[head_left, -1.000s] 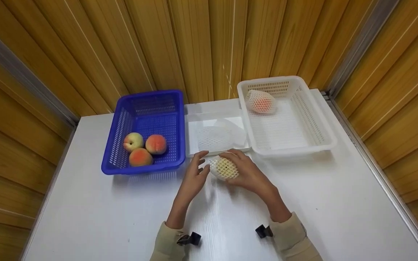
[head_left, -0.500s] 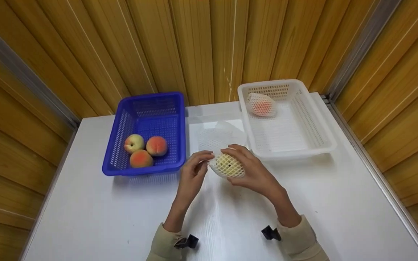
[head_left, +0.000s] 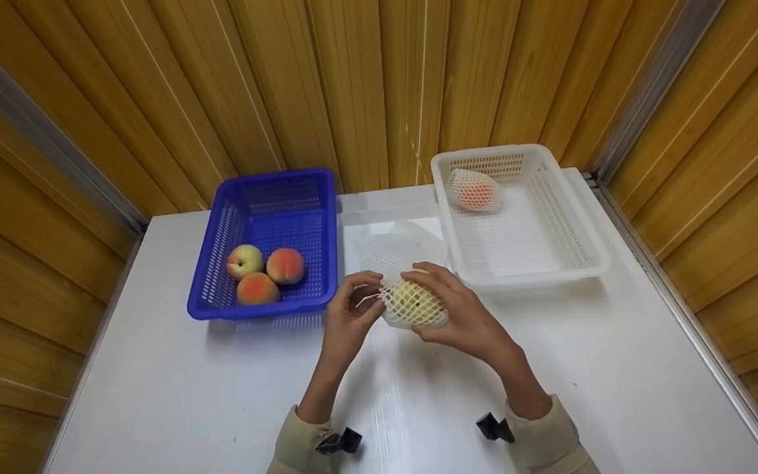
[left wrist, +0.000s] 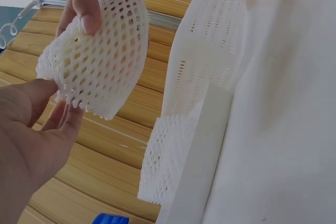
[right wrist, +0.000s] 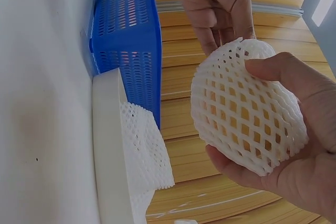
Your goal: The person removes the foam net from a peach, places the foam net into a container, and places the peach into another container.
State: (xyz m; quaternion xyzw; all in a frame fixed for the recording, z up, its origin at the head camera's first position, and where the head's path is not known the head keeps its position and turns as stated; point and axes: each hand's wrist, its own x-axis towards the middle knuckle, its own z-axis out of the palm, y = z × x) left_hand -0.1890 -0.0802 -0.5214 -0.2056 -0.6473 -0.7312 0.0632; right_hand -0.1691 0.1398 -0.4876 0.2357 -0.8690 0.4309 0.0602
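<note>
A pale yellow peach in a white foam net sleeve point(head_left: 416, 304) is held up over the table's middle. My right hand point(head_left: 464, 316) grips the sleeved peach from its right side, thumb and fingers around it. With thumb and fingertips my left hand point(head_left: 351, 313) pinches the sleeve's open left edge, seen closely in the left wrist view, where the net point(left wrist: 100, 51) stretches between both hands. The peach shows through the mesh point(right wrist: 247, 108) in the right wrist view.
On the left stands a blue basket point(head_left: 326, 263) with several peaches point(head_left: 258, 288). At right, a white basket point(head_left: 599, 266) holds a sleeved peach point(head_left: 476, 191). Between them a shallow white tray point(head_left: 346, 217) contains flat foam net sleeves point(head_left: 399, 247). Wood-patterned walls point(head_left: 353, 85) enclose the table.
My left hand has closed in on the sleeve's left edge and now pinches it. The sleeved peach has shifted slightly right, and the net's left end is drawn out.
</note>
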